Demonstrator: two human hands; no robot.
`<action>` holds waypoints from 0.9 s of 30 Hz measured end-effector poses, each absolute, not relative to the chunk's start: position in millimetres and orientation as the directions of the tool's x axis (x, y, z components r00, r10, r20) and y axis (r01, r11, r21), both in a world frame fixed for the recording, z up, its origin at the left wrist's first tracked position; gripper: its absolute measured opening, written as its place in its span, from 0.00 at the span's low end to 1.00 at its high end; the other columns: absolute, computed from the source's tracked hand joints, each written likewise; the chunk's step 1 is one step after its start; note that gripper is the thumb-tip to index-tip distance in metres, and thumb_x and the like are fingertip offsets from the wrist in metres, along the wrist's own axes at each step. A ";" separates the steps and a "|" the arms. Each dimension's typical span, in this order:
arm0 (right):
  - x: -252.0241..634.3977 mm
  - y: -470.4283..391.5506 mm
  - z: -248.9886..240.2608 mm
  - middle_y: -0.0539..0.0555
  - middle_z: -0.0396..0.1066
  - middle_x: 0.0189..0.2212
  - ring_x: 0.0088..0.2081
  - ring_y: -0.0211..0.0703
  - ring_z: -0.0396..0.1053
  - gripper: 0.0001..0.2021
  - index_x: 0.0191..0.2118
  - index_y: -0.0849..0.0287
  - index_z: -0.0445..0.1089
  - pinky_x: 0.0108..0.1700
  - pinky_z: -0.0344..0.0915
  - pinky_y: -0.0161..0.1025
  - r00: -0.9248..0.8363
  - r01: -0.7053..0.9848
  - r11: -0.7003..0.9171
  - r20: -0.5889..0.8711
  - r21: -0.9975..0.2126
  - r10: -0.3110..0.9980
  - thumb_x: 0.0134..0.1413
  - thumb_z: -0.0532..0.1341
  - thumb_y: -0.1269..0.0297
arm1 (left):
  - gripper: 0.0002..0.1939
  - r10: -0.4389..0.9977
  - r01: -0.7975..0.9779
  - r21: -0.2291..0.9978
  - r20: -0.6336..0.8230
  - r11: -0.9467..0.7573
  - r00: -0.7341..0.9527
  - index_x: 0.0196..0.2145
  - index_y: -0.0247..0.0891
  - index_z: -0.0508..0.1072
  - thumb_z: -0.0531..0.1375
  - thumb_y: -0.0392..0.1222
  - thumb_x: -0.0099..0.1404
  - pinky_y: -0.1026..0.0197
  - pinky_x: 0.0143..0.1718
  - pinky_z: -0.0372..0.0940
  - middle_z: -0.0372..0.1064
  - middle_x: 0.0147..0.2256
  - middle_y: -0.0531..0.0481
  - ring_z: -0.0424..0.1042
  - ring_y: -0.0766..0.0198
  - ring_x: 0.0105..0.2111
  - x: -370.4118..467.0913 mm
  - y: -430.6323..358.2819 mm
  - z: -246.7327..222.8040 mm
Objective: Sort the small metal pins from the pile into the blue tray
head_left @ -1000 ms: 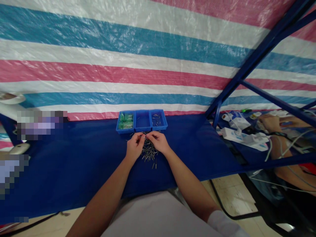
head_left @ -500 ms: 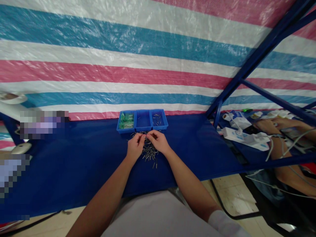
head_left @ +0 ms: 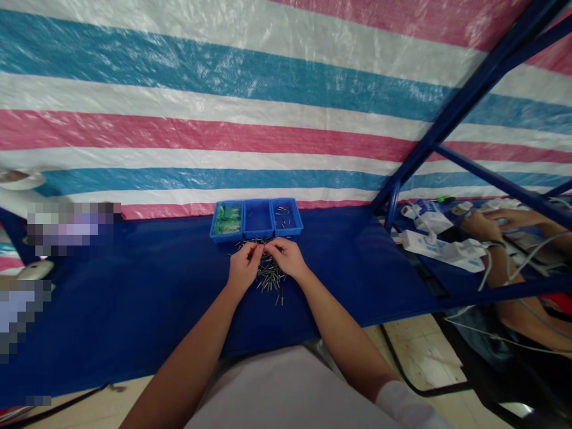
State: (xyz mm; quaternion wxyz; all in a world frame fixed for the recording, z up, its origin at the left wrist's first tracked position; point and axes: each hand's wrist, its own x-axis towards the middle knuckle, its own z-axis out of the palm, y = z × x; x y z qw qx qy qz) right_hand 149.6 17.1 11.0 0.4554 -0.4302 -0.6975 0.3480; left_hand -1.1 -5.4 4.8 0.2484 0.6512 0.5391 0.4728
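Note:
A loose pile of thin metal pins or screws (head_left: 270,277) lies on the blue table; their exact kind is too small to tell. Over the pile, my left hand (head_left: 244,266) and my right hand (head_left: 286,258) meet, thumbs and forefingers pinched close together. Whatever sits between the fingertips is too small to make out. Just behind the hands stands a blue three-compartment tray (head_left: 258,233). Green-and-clear packets (head_left: 229,218) fill its left compartment, the middle one shows a single tiny piece, and several metal pieces (head_left: 282,215) lie in the right one.
Blue table (head_left: 348,268) extends to both sides. To the right are a blue metal frame (head_left: 413,152), a white power strip (head_left: 442,251) with cables, and a co-worker's hands (head_left: 485,225). A striped tarp (head_left: 268,137) hangs behind. Blurred-out items lie at the left.
My right hand's fingers have flattened slightly over the fingertips of the left. Both hands stay over the pile. The co-worker's hand at the right has shifted a little.

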 end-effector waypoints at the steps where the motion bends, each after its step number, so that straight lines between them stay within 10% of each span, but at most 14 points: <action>1: 149.7 17.3 10.9 0.52 0.73 0.26 0.31 0.41 0.69 0.13 0.28 0.58 0.74 0.37 0.64 0.37 -0.217 0.293 0.383 0.329 -0.876 0.919 0.57 0.58 0.57 | 0.14 0.937 0.463 0.835 0.348 -0.297 -0.027 0.32 0.37 0.72 0.53 0.50 0.65 0.67 0.27 0.61 0.69 0.22 0.54 0.67 0.69 0.22 -0.9 -5.3 4.6; 19: 149.7 17.9 9.7 0.48 0.60 0.13 0.19 0.36 0.60 0.29 0.14 0.58 0.62 0.27 0.57 0.34 -0.178 0.339 0.273 0.224 -0.900 0.958 0.59 0.49 0.44 | 0.19 0.941 0.501 0.811 0.339 -0.302 0.020 0.22 0.38 0.66 0.50 0.50 0.67 0.66 0.26 0.58 0.65 0.18 0.55 0.64 0.69 0.20 -2.0 -5.0 1.0; 27: 169.5 41.1 3.7 0.49 0.61 0.10 0.16 0.38 0.61 0.31 0.15 0.57 0.63 0.23 0.58 0.35 0.259 0.266 0.028 0.100 -0.963 0.961 0.55 0.48 0.38 | 0.19 0.948 0.459 0.847 0.316 -0.270 -0.025 0.24 0.38 0.68 0.48 0.50 0.67 0.66 0.25 0.58 0.64 0.18 0.55 0.64 0.68 0.19 -1.3 -6.2 2.8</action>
